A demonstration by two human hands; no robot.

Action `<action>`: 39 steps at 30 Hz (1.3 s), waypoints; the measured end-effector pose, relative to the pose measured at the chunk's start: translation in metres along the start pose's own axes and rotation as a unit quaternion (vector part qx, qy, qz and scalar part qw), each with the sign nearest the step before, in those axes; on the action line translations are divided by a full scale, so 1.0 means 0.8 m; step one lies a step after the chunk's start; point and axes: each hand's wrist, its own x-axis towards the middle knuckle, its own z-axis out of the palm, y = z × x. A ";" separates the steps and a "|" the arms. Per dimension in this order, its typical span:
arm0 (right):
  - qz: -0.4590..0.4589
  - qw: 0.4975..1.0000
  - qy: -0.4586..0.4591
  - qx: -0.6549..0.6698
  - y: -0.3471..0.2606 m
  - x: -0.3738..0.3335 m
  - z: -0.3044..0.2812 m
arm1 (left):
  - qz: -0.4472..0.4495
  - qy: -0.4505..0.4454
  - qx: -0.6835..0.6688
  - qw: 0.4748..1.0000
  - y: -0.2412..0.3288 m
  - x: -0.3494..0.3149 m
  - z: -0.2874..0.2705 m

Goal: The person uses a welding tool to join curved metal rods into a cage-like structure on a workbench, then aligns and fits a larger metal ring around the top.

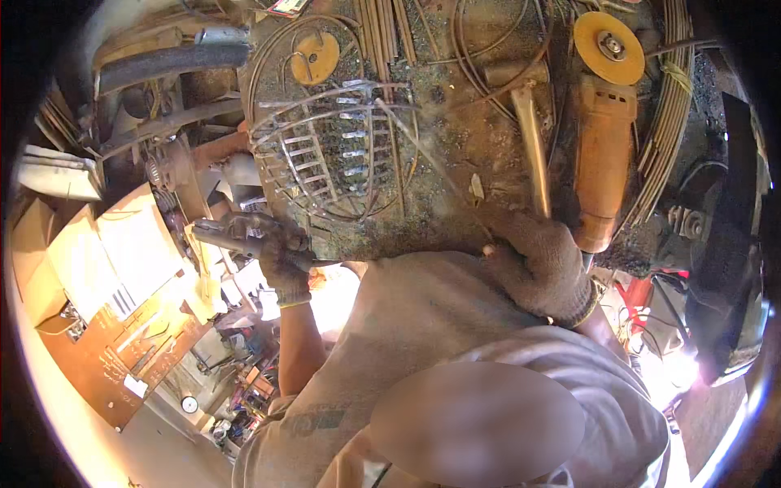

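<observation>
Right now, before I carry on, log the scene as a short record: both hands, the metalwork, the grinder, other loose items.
Left hand: dark-gloved, gripping an elongated grey metal tool
Right hand: in a brown knit glove; grip unclear
Near right hand: thin straight metal rod; hammer with shiny metal handle
Metalwork: curved rod frame with rows of short bars
Grinder: orange angle grinder, yellow disc attached
Loose: round yellow disc under wire
</observation>
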 end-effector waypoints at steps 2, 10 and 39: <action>-0.016 1.000 0.002 0.010 0.007 0.000 0.000 | 0.007 0.050 0.029 0.998 -0.001 0.003 -0.006; 0.011 1.000 -0.019 0.004 0.002 0.011 0.001 | -0.002 -0.037 -0.001 0.999 0.000 0.000 0.002; 0.049 0.999 -0.004 0.005 0.009 0.010 0.016 | 0.008 -0.039 -0.037 0.999 -0.002 0.003 -0.001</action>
